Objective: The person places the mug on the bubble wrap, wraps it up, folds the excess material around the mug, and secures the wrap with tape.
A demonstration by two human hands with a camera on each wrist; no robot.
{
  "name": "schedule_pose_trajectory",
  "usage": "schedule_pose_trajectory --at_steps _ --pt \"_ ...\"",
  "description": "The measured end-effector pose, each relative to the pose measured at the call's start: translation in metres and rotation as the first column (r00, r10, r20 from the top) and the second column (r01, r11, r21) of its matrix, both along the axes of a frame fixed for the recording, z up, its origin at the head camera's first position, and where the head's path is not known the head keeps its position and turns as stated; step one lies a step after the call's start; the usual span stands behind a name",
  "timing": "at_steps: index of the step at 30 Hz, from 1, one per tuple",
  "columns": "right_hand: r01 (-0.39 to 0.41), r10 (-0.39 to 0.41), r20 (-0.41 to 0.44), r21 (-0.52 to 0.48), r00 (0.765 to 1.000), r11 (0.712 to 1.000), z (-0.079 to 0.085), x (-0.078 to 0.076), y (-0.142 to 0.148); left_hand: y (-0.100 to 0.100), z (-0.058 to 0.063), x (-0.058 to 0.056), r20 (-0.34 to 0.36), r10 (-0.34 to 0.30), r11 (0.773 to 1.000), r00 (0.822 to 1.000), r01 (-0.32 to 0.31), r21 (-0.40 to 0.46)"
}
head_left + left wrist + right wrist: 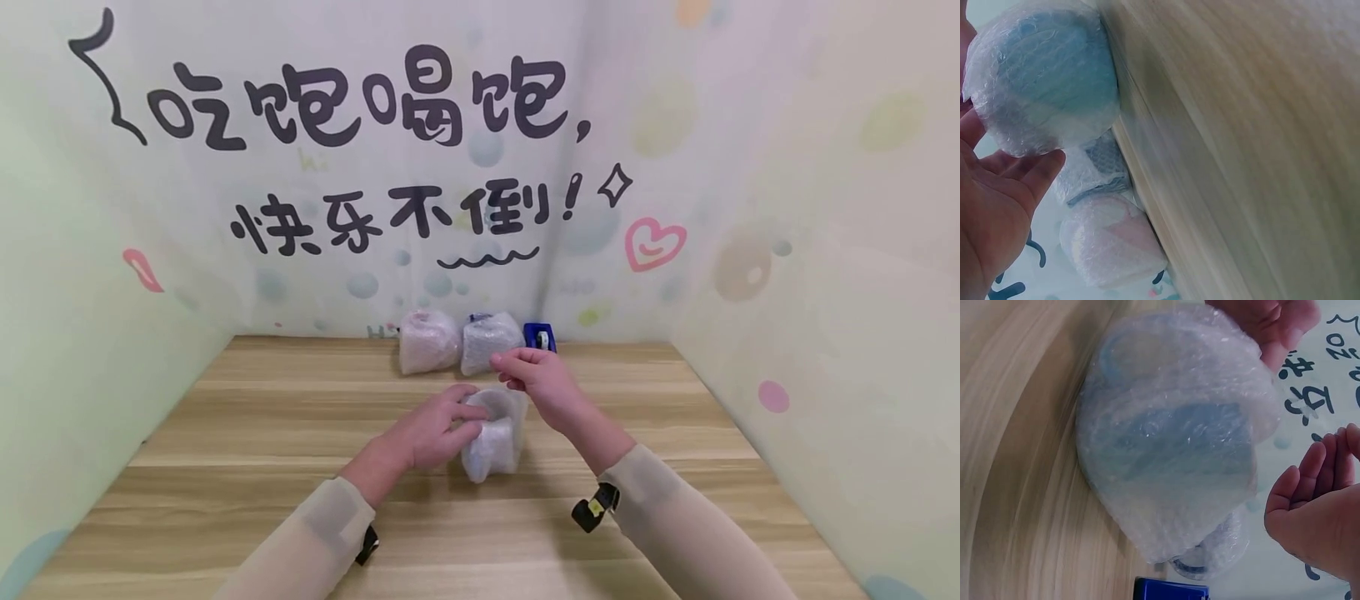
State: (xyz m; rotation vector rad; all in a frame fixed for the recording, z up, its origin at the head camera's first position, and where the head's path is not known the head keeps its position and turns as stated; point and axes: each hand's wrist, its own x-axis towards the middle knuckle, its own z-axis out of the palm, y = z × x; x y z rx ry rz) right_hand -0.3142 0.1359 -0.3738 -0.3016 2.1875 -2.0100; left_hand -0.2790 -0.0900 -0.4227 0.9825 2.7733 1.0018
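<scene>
A bubble-wrapped blue cup (1166, 444) stands on the wooden table in front of me, a handle-like loop showing through the wrap in the right wrist view. My left hand (442, 429) holds its left side, thumb toward the front and fingers along the wrap's folded top. In the left wrist view the fingers (1041, 178) touch the wrapped blue base. My right hand (536, 379) is raised behind and right of the cup, apart from it. Its thumb and fingertips meet in a pinch, with what looks like a small piece of clear tape (1305, 403) at them.
Two more bubble-wrapped items, one pinkish (429, 343) and one with dark blue (491, 342), stand side by side against the back wall. A blue tape dispenser (534, 332) is right of them. Printed cloth walls (795, 208) enclose the table's back and sides.
</scene>
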Motion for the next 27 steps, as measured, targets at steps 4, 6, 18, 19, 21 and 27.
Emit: schedule_pose_trajectory --at_steps 4,6,18,19,21,27 --pt "0.023 -0.022 -0.02 0.019 1.0 1.0 -0.003 -0.006 0.0 0.003 0.0 0.0 0.012 0.037 0.999 0.999 -0.037 0.003" --pt "0.035 -0.034 -0.021 0.027 0.999 0.999 -0.004 -0.008 0.0 0.004 -0.001 0.0 0.003 0.048 0.999 0.999 -0.048 0.001" --pt "0.113 -0.102 -0.072 0.183 0.992 0.977 -0.029 -0.02 -0.007 0.005 -0.005 0.001 -0.015 0.051 0.999 0.999 -0.051 0.009" --pt "0.116 -0.103 -0.071 0.201 0.992 0.973 -0.031 -0.021 -0.007 0.005 -0.005 0.002 -0.005 0.056 0.998 0.998 -0.056 0.01" --pt "0.117 -0.104 -0.069 0.228 0.992 0.967 -0.035 -0.021 -0.008 0.005 -0.005 0.002 0.008 0.065 0.998 0.998 -0.065 0.009" --pt "0.118 -0.106 -0.059 0.26 0.993 0.958 -0.041 -0.022 -0.008 0.007 -0.003 0.002 -0.013 0.061 0.998 0.998 -0.061 0.011"
